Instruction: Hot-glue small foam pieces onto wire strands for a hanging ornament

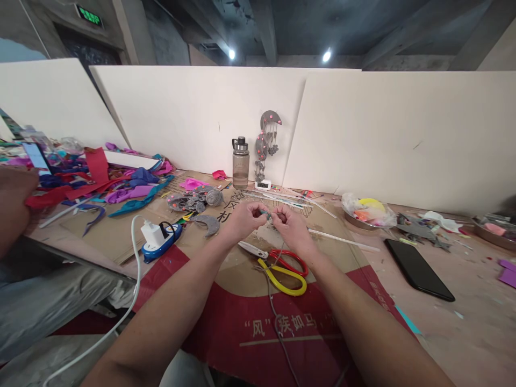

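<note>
My left hand (246, 220) and my right hand (292, 227) meet above the cardboard sheet (229, 277), fingertips pinched. Between them is a small grey-green piece (266, 215), mostly hidden by the fingers; its kind is unclear. Just below lie scissors (264, 255) with one red and one yellow handle, blades pointing left. A thin grey cord (278, 317) runs from near the scissors down toward the front edge. To the left of my left hand rests a grey felt crescent (209, 223), beside a pile of grey felt pieces with pink dots (189, 201).
A water bottle (241, 166) and a grey crescent hanging ornament (270, 119) stand at the white board. White sticks (342, 239) lie behind my right hand. A black phone (419, 269) is right; a blue power strip (161, 244) with cable is left. Another person's arm (14, 199) shows far left.
</note>
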{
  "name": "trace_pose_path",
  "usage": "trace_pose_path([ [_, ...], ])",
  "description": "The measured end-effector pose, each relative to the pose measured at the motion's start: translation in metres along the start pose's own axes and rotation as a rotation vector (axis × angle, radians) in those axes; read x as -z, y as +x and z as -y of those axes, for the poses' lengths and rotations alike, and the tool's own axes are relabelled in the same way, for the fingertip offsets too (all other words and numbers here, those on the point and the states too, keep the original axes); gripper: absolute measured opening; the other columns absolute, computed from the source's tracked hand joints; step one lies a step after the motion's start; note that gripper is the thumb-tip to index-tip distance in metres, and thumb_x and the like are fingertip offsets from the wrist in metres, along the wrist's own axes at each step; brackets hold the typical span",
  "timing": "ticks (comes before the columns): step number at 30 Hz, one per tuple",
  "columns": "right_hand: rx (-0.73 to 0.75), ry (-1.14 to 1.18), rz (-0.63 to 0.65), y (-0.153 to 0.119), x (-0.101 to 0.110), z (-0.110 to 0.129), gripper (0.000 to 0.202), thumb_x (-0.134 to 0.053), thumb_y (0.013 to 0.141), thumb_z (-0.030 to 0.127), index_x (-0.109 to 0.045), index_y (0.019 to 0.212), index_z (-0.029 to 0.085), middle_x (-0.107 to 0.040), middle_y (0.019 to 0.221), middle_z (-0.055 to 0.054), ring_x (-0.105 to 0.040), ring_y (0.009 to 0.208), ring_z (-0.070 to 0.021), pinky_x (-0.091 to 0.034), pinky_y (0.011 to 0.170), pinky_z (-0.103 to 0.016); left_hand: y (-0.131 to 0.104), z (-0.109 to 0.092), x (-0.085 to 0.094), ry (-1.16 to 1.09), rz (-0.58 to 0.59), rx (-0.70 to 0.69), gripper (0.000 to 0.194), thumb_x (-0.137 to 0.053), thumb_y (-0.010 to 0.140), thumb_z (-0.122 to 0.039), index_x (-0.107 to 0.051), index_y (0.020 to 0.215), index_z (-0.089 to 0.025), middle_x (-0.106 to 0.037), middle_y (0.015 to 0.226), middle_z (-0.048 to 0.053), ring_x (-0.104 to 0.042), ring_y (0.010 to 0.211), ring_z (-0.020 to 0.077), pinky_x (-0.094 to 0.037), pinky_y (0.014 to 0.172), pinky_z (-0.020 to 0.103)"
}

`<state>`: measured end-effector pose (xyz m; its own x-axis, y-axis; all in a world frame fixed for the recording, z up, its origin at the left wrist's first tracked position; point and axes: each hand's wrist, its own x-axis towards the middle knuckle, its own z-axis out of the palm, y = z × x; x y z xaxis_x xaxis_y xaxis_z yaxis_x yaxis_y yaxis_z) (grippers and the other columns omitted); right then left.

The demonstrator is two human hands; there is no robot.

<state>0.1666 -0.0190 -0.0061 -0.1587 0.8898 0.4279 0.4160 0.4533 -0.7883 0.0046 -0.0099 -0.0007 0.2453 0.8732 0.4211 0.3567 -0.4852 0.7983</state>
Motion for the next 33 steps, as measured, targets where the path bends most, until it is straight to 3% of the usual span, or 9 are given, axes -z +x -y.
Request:
trace_pose_path([
  [8,0.001,-0.068,-0.068,-0.002,-0.009,-0.010,0.013,-0.046,0.077,0.032,-0.051,0.073,0.020,-0.046,0.060,0.004,-0.039,0.056,-0.0122,-0.032,0.055,-0.025,0.001,0.005,-0.008,0.025,-0.011,0.069,0.015,-0.052,0.068,-0.018,-0.065,0.072,-0.014,-0.053,0.051,-0.005,-0.042,0.047,0.0068,-0.033,0.050,0.019],
  [14,0.171,-0.340,-0.166,-0.005,-0.010,-0.020,0.008,-0.047,0.077,0.022,-0.054,0.080,0.019,-0.056,0.071,-0.001,-0.048,0.065,-0.0153,-0.038,0.065,-0.028,0.000,0.004,-0.014,0.117,-0.054,0.105,0.018,-0.052,0.071,-0.021,-0.069,0.074,-0.015,-0.055,0.054,-0.004,-0.043,0.050,0.0083,-0.031,0.052,0.021],
  [19,0.216,-0.431,-0.196,-0.005,-0.012,-0.025,0.009,-0.048,0.079,0.020,-0.055,0.084,0.019,-0.059,0.076,-0.004,-0.052,0.069,-0.0170,-0.039,0.068,-0.028,-0.001,0.004,-0.017,0.117,-0.086,0.089,0.019,-0.053,0.072,-0.021,-0.071,0.073,-0.015,-0.061,0.063,-0.002,-0.048,0.059,0.0100,-0.034,0.057,0.021],
  [27,0.209,-0.421,-0.194,-0.005,-0.012,-0.023,0.009,-0.048,0.079,0.020,-0.056,0.084,0.019,-0.059,0.072,-0.003,-0.052,0.067,-0.0169,-0.039,0.067,-0.028,-0.002,0.003,-0.019,0.111,-0.110,0.125,0.018,-0.054,0.072,-0.021,-0.070,0.071,-0.014,-0.060,0.062,-0.002,-0.048,0.061,0.0106,-0.035,0.058,0.022],
  [33,0.200,-0.373,-0.184,-0.004,-0.011,-0.022,0.008,-0.047,0.079,0.022,-0.055,0.081,0.020,-0.057,0.069,-0.001,-0.049,0.062,-0.0155,-0.038,0.063,-0.027,-0.004,-0.001,-0.019,0.186,-0.156,0.043,0.015,-0.054,0.072,-0.018,-0.069,0.071,-0.015,-0.062,0.063,-0.002,-0.050,0.060,0.0102,-0.036,0.060,0.022],
])
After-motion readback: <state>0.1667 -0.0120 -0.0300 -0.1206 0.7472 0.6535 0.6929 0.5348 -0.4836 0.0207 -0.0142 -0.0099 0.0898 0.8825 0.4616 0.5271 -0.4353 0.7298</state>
